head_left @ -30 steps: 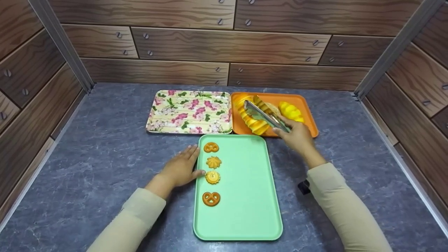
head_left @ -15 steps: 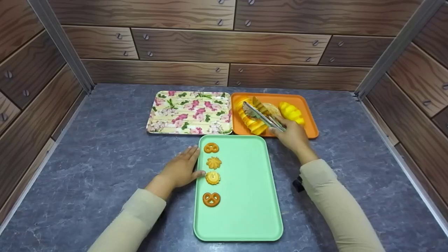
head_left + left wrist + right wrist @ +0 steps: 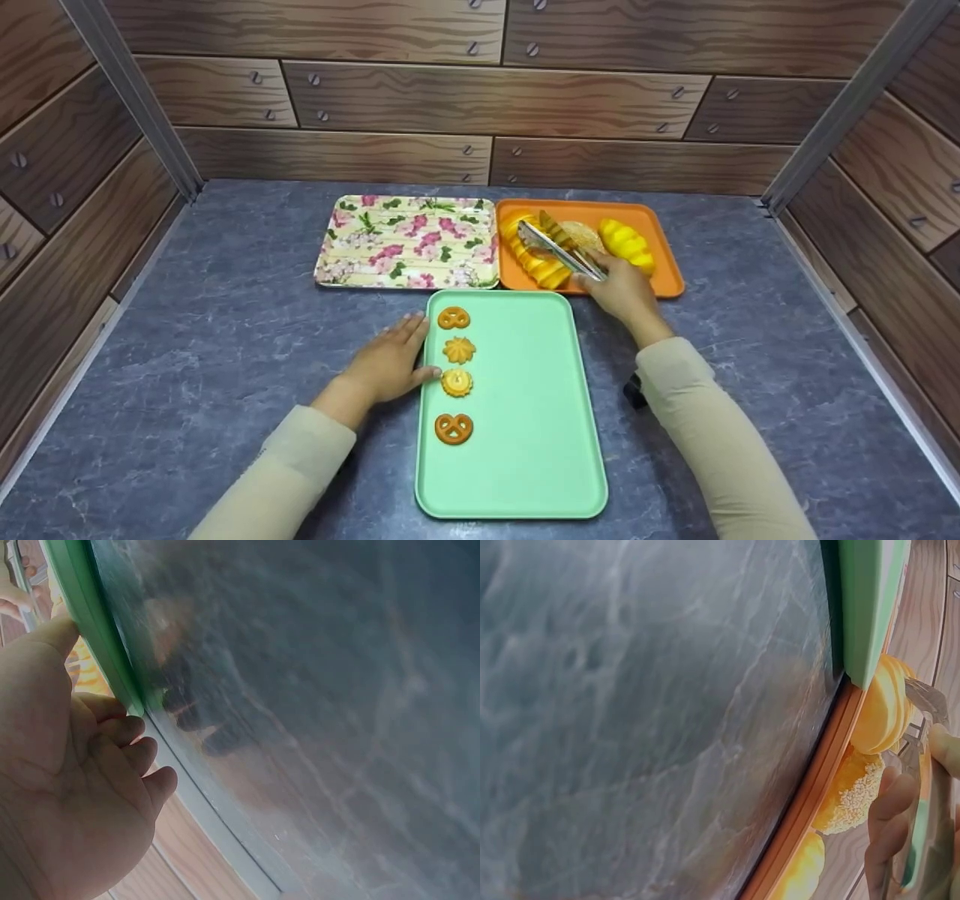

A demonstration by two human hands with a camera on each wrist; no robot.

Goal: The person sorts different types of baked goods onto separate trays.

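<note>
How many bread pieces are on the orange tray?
3 visible on the orange tray: a long ridged roll at its left end, partly behind the tongs; a sesame bun in the middle; a yellow ridged roll at right. The tongs and right hand could hide more.

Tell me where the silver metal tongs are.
In the head view, right of centre, the right hand holds the tongs over the orange rectangular tray.

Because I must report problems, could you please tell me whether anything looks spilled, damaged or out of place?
Nothing looks spilled or plainly damaged. One small irregularity: on the green tray, the nearest pretzel sits a bit apart, while the other three pieces lie closer together, so the spacing looks uneven.
</note>
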